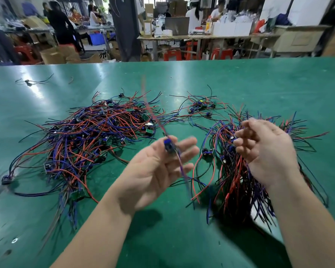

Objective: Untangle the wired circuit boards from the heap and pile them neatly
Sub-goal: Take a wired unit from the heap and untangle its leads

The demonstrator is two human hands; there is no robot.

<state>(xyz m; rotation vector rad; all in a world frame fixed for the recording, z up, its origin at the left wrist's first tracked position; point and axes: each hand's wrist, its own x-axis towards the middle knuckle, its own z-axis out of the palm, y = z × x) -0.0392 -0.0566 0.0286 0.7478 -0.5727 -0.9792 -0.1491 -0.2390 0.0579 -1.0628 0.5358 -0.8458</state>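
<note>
Green bench mat spreads before me, with the tangled heap on the left and the straighter pile on the right. One wired board sits blurred against my left hand; I cannot tell its grip. My right hand curls at the pile's wires, its hold unclear.

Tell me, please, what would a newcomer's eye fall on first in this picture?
The big tangled heap of red, blue and black wired boards sprawls left of centre on the green table. At centre the left hand holds up one wired board, blurred by motion. A tidier bundle lies on the right beneath the right hand.
</note>
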